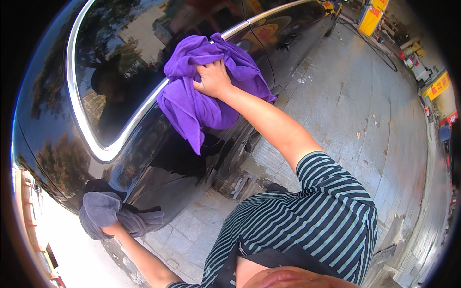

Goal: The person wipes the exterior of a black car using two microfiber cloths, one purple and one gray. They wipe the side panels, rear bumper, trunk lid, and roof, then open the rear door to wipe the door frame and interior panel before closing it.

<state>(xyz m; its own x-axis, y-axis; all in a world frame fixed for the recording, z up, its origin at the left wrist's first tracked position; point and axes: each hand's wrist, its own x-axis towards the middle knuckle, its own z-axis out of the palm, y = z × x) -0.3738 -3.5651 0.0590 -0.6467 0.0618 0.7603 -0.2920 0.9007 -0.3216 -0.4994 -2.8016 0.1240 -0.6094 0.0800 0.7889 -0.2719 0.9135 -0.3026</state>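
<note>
My right hand [213, 78] presses a bunched purple microfiber cloth [219, 111] against the side of a glossy black car [173, 162]. Its fingers are partly sunk in the folds. The cloth covers part of the chrome window trim [106, 154], and one pointed corner hangs down the body panel. Lower left, my left hand [112, 229] grips a grey cloth [102, 210], which lies close to the car's rear corner; whether it touches the paint I cannot tell. Most of that hand is hidden under the cloth. The dark rear side window [122, 93] reflects trees and a building.
Grey paving [345, 108] runs alongside the car. A dark hose or cable [374, 43] lies on the ground ahead, near a yellow post [372, 18] bearing writing. Assorted items and a yellow sign [437, 85] line the right side. A shoe [264, 183] shows below me.
</note>
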